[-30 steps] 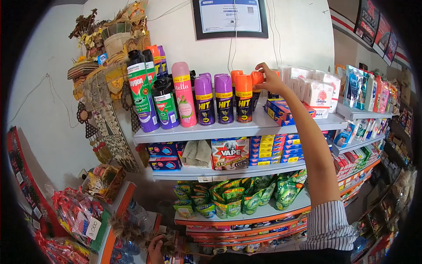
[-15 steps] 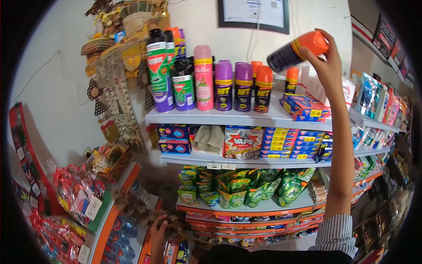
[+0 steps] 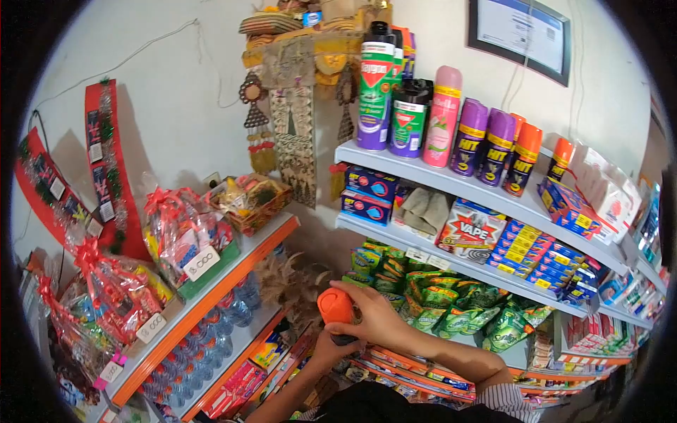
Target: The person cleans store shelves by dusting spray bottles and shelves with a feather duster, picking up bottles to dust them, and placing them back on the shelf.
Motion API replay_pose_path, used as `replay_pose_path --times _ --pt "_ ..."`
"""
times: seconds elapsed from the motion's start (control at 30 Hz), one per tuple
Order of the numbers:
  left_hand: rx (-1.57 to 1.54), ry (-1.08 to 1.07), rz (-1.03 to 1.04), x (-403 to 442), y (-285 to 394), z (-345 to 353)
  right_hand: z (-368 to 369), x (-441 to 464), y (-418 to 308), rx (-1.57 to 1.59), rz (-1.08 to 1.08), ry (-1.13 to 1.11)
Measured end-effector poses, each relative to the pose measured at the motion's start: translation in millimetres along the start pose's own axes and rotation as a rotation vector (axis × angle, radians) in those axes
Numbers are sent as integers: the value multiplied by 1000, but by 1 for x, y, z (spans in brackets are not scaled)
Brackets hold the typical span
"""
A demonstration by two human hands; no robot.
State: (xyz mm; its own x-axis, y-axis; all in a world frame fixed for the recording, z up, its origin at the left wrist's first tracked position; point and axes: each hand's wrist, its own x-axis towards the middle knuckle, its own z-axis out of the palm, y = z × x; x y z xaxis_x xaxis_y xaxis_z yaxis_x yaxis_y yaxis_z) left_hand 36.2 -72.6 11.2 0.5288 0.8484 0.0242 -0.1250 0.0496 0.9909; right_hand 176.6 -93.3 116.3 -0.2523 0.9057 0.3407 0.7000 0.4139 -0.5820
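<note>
My right hand (image 3: pixel 377 317) is closed around an orange-capped spray can (image 3: pixel 334 306), held low in front of me with its cap toward me. Just below it, my left hand (image 3: pixel 331 354) is closed on a feather duster (image 3: pixel 290 278), its brown feathers spreading up and to the left. The can and right fingers partly cover the left hand, and whether it also touches the can is hard to tell. On the top shelf (image 3: pixel 430 173), a similar orange-capped can (image 3: pixel 523 161) stands beside purple-capped cans (image 3: pixel 497 146), a pink can (image 3: pixel 443 116) and tall green-and-purple cans (image 3: pixel 376 88).
Below sit mosquito coil boxes (image 3: pixel 471 229) and a grey cloth (image 3: pixel 425 210). Green refill pouches (image 3: pixel 508 328) fill a lower shelf. To the left, an orange-edged shelf (image 3: pixel 204 310) bears wrapped gift parcels (image 3: pixel 187 229) above bottled water (image 3: pixel 201 345). A framed paper (image 3: pixel 520 32) hangs on the wall.
My right hand has brought the can down from above the top shelf to beside my left hand. The view has turned left and tilted.
</note>
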Motion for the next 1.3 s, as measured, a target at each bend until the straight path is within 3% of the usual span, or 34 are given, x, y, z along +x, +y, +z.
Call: replay_pose_path --times 0.1,0.17,0.23,0.27,0.33,0.37,0.43,0.47,0.5,0.53,0.57,0.6,0.63,0.7,0.73,0.77,0.83,0.87,0.97,1.0,1.03,1.07,1.1,1.13,1.2,1.27,1.3 --pt "-61 106 -1 -7 9 -21 41 -15 42 192 -102 125" --pt "-139 150 24 -12 14 -40 80 -47 90 170 100 -68" --pt "-164 172 52 -16 18 -51 82 -68 89 253 261 -453" --pt "-109 113 61 -16 19 -55 81 -72 84 249 239 -473" --pt "-5 83 53 -14 9 -62 81 -81 73 383 250 -266" --pt "-7 103 42 -13 0 -64 77 -81 79 393 247 -287" --pt "302 240 115 -6 -8 -68 55 -65 95 314 342 -86" --pt "656 312 293 -6 0 -68 36 -55 76 191 349 -41" --pt "657 319 294 -7 4 -69 14 -49 54 66 356 4" --pt "407 363 244 -8 6 -69 4 -44 49 66 351 2" --pt "155 401 190 -10 11 -67 -5 -41 47 73 342 143" --pt "153 407 187 -11 17 -67 -11 -38 45 81 334 281" --pt "199 438 147 -11 26 -67 -14 -35 42 82 334 274" --pt "246 470 104 -8 34 -70 -16 -31 36 43 -15 417" --pt "411 507 213 -5 34 -72 -19 -34 27 95 41 237" --pt "578 540 327 -4 35 -74 -20 -34 32 97 43 238" --pt "641 593 356 -3 37 -76 -27 -35 48 -196 -65 237" --pt "703 650 384 -3 37 -76 -35 -34 49 -191 92 270" --pt "678 645 334 -4 38 -78 -40 -32 30 52 232 329" --pt "683 649 332 -4 40 -80 -17 -35 64 -61 -114 386" --pt "749 628 339 -3 42 -81 -9 -41 60 -26 -186 255" --pt "812 600 345 -3 41 -80 -9 -43 53 9 -20 189" --pt "812 592 341 -4 39 -81 -13 -44 48 42 144 123" --pt "687 528 324 -5 36 -84 -17 -44 46 42 148 123" --pt "564 474 313 -3 28 -89 -24 -39 46 61 284 258" --pt "253 389 262 -2 17 -91 -15 -42 44 185 246 203" --pt "254 399 261 -2 14 -92 -9 -46 43 305 216 149"
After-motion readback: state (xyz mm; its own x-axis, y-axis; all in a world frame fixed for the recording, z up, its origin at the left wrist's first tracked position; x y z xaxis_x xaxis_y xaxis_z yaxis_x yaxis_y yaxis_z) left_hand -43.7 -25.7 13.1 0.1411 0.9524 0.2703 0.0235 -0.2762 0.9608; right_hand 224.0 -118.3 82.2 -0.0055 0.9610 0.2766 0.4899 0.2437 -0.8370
